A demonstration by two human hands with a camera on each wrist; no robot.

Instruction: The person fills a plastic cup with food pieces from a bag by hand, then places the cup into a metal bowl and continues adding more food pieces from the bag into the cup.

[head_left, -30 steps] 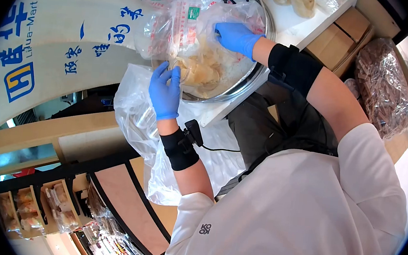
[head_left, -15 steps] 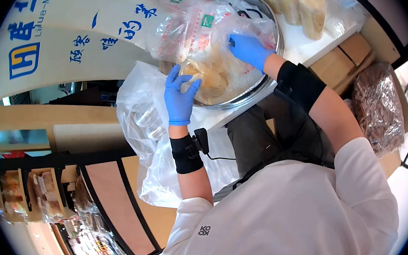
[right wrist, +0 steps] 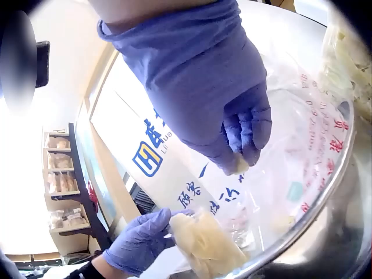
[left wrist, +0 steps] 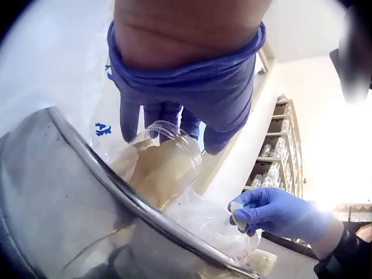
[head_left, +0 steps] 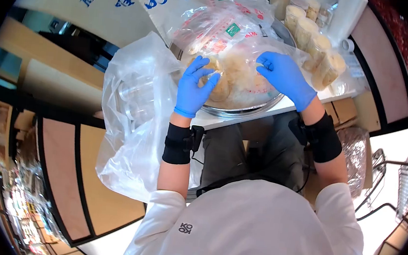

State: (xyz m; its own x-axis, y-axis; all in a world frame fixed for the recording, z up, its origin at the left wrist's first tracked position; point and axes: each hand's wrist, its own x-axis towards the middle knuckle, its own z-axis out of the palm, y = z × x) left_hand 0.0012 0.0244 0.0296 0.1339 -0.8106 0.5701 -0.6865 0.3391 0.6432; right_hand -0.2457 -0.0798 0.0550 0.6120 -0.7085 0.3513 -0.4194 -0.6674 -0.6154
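In blue gloves, the left hand (head_left: pixel 195 87) grips a clear plastic jar (left wrist: pixel 165 168) near its mouth, fingers round the rim. Pale yellow, thin pieces fill much of the jar, which lies tilted over the metal basin (left wrist: pixel 139 203). Between thumb and fingertips the right hand (right wrist: pixel 203 87) pinches a small pale piece (right wrist: pixel 238 164), also visible in the left wrist view. That hand is over the right part of the basin, apart from the jar. Clear plastic bags with red print (head_left: pixel 208 27) line and cover the basin.
Several filled jars (head_left: pixel 315 45) stand along the right side of the white table, near a plastic roll (head_left: pixel 347 16). A large clear bag (head_left: pixel 133 120) with empty-looking containers hangs at the left. Cardboard boxes (head_left: pixel 343 110) and a wrapped bundle (head_left: pixel 354 152) are lower right.
The head view has turned and shifted, showing more of the filled jars. The right hand now shows a small piece at its fingertips; the left hand stays at the jar.
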